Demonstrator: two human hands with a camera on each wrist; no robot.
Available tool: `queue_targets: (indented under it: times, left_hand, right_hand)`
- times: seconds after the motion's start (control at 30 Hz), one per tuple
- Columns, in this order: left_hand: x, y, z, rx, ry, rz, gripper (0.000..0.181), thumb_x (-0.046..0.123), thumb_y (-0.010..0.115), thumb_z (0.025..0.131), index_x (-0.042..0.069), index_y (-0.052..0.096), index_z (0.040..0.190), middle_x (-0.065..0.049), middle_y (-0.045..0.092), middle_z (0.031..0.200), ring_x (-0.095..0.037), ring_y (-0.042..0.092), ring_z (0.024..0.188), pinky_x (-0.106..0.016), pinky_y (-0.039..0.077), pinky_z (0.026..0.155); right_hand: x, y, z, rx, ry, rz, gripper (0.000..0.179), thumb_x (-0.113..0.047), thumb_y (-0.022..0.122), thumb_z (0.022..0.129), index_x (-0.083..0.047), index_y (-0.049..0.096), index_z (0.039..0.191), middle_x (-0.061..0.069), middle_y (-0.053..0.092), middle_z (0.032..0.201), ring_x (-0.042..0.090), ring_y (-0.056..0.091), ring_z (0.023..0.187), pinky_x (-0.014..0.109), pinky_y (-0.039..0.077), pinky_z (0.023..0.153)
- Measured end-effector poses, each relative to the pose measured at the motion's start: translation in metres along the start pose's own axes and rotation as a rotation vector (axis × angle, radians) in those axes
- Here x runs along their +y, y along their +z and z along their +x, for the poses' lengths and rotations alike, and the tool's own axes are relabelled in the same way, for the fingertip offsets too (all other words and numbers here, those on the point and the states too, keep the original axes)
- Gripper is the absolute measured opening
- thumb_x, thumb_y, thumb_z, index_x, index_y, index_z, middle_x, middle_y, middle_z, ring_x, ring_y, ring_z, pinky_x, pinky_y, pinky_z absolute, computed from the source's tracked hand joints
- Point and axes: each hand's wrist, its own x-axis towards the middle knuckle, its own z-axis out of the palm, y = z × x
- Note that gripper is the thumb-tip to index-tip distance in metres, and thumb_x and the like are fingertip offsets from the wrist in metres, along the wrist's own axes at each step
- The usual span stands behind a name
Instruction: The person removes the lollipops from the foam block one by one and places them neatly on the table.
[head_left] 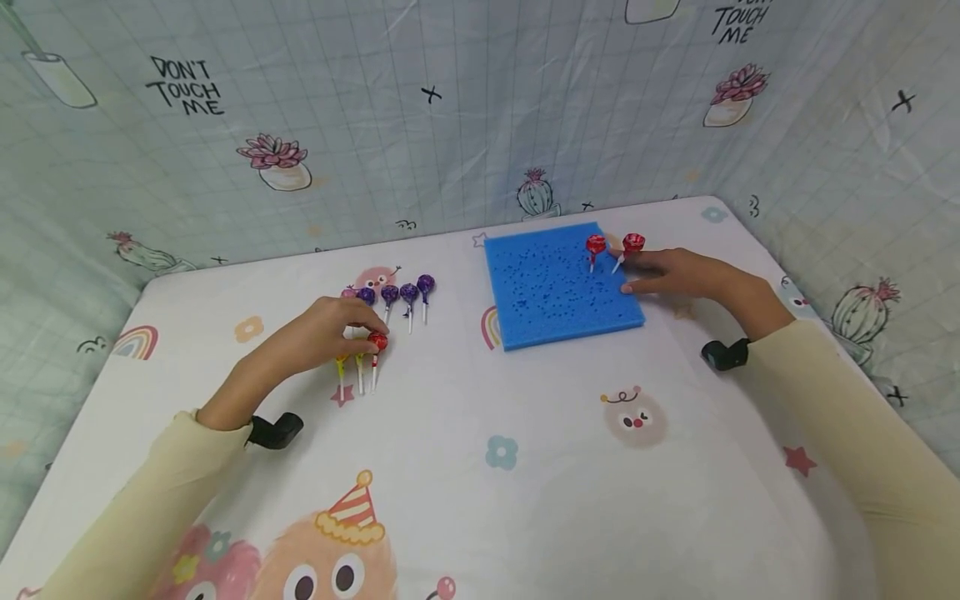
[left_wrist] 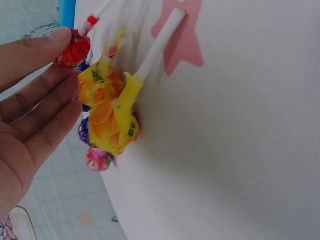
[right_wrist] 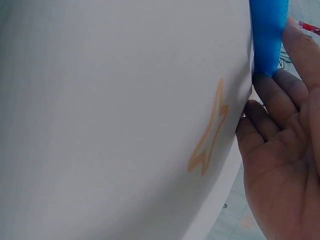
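Observation:
My left hand (head_left: 330, 333) pinches the wrapped head of a red lollipop (left_wrist: 72, 50) between thumb and fingertips. Its white stick points toward the near side of the table. Beside it lie two lollipops in yellow wrappers, one yellow lollipop (left_wrist: 112, 125) nearest the wrist camera. On the right, my right hand (head_left: 675, 273) touches the edge of a blue foam block (head_left: 555, 287), fingers only loosely bent. Two red-wrapped lollipops have their sticks in the foam close to that hand: one red lollipop (head_left: 596, 244) stands nearly upright, another red lollipop (head_left: 633, 242) leans right.
Behind the left hand, a row of purple lollipops (head_left: 408, 292) and a partly hidden pink lollipop (left_wrist: 98, 158) lie on the table. Many small holes dot the foam's top. A printed white cloth (head_left: 450, 433) covers the table; a patterned curtain (head_left: 420, 158) hangs around its back and sides.

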Motion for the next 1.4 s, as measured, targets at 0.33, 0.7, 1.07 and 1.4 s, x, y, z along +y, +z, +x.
queue_targets:
  times: [0.33, 0.7, 1.07, 1.4]
  left_hand:
    - [-0.0026, 0.0033, 0.0046, 0.001, -0.067, -0.02, 0.019, 0.01, 0.079, 0.089, 0.009, 0.078, 0.109, -0.001, 0.075, 0.101, -0.021, 0.064, 0.094, -0.038, 0.055, 0.08]
    - [-0.0051, 0.0033, -0.0027, 0.041, -0.131, -0.084, 0.019, 0.011, 0.077, 0.092, 0.011, 0.079, 0.11, -0.004, 0.076, 0.107, -0.029, 0.068, 0.106, -0.05, 0.056, 0.095]
    - [-0.0032, 0.0076, -0.0018, 0.07, -0.202, -0.144, 0.018, 0.01, 0.078, 0.09, 0.01, 0.08, 0.108, -0.006, 0.077, 0.107, -0.024, 0.067, 0.099, -0.036, 0.054, 0.081]
    - [-0.0004, 0.0044, 0.0035, 0.024, -0.23, -0.118, 0.018, 0.008, 0.076, 0.091, 0.008, 0.078, 0.109, -0.009, 0.075, 0.108, -0.028, 0.065, 0.102, -0.047, 0.055, 0.093]
  right_hand:
    - [0.0029, 0.0008, 0.0018, -0.003, -0.005, -0.007, 0.08, -0.049, 0.064, 0.098, -0.003, 0.035, 0.157, 0.027, 0.035, 0.158, 0.052, 0.027, 0.146, 0.069, 0.031, 0.112]
    - [0.003, -0.0006, 0.0016, -0.006, 0.005, 0.002, 0.081, -0.05, 0.064, 0.098, -0.003, 0.035, 0.157, 0.028, 0.035, 0.158, 0.052, 0.028, 0.146, 0.069, 0.032, 0.111]
    - [0.0035, -0.0004, 0.0013, -0.006, 0.001, 0.002, 0.082, -0.052, 0.063, 0.098, -0.005, 0.033, 0.158, 0.028, 0.034, 0.159, 0.053, 0.027, 0.146, 0.07, 0.03, 0.112]
    - [0.0029, -0.0014, -0.0003, -0.003, -0.004, 0.024, 0.084, -0.053, 0.064, 0.097, -0.004, 0.034, 0.157, 0.028, 0.034, 0.158, 0.053, 0.027, 0.145, 0.07, 0.033, 0.11]
